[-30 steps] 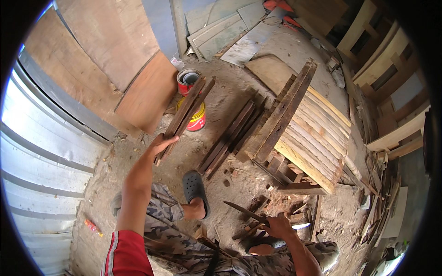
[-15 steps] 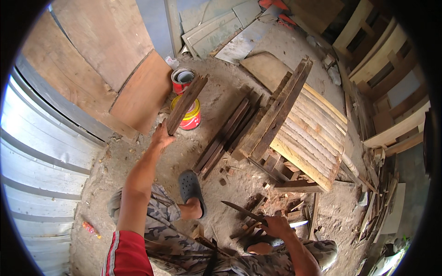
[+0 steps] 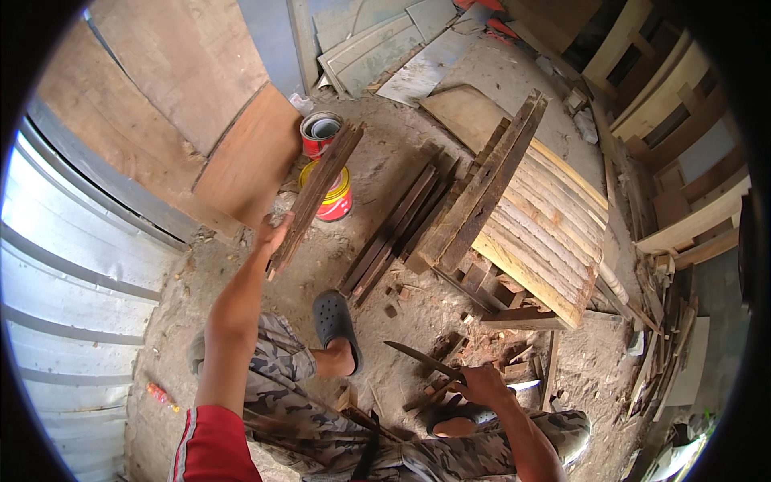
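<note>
My left hand (image 3: 274, 234), out ahead on the left, holds a dark brown wooden board (image 3: 318, 193) by its near part. The board tilts up to the right, and its far end is ragged and splintered. My right hand (image 3: 483, 386), low on the right above my knee, is wrapped round the handle of a machete (image 3: 424, 359). Its long dark blade points left, well apart from the board. Past the board, partly covered by it, stand a yellow-rimmed red can (image 3: 337, 202) and another red can (image 3: 313, 146).
Dark planks (image 3: 391, 229) lie on the dirt floor beside a rough timber bench (image 3: 482, 189). A slatted pale wood panel (image 3: 546, 229) sits behind it. Broken brick and wood scraps (image 3: 506, 353) litter the ground. Corrugated metal (image 3: 72, 321) walls the left side.
The board has shifted slightly toward me and turned, showing a broader face. My left hand has moved a little down and left with it. The machete stays nearly in place.
</note>
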Available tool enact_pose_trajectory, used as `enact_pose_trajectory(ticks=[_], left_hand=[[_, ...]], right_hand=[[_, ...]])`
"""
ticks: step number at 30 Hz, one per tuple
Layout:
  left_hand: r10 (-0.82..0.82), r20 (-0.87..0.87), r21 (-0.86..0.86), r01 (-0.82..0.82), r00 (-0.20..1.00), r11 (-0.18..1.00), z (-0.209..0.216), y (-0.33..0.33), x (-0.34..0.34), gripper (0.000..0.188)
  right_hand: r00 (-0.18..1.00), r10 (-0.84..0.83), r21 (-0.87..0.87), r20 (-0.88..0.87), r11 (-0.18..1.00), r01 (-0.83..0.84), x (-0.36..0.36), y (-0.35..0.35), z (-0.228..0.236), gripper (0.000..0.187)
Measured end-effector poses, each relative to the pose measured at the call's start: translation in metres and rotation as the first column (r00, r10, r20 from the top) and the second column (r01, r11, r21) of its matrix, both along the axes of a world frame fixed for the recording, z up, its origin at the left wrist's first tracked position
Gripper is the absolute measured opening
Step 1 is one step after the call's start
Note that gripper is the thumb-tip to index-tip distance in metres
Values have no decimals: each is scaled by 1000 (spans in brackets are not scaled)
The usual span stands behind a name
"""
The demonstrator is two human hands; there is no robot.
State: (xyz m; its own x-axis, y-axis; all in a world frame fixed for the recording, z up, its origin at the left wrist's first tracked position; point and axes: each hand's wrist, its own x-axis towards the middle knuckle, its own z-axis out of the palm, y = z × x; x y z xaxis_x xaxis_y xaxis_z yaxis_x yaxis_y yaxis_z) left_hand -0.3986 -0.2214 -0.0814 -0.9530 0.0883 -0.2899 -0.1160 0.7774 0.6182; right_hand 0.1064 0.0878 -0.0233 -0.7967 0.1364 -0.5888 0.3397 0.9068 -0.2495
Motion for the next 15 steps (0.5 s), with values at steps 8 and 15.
enact_pose_trajectory(ticks=[8,15], left_hand=[[644,724,264,-962,249,74,33,6,67,65],[617,674,380,-907,407,183,-30,-12,45,50]], right_hand=[[997,71,-38,25,997,-70,-2,1,-7,40],[998,48,23,31,999,-49,0,1,3,46]])
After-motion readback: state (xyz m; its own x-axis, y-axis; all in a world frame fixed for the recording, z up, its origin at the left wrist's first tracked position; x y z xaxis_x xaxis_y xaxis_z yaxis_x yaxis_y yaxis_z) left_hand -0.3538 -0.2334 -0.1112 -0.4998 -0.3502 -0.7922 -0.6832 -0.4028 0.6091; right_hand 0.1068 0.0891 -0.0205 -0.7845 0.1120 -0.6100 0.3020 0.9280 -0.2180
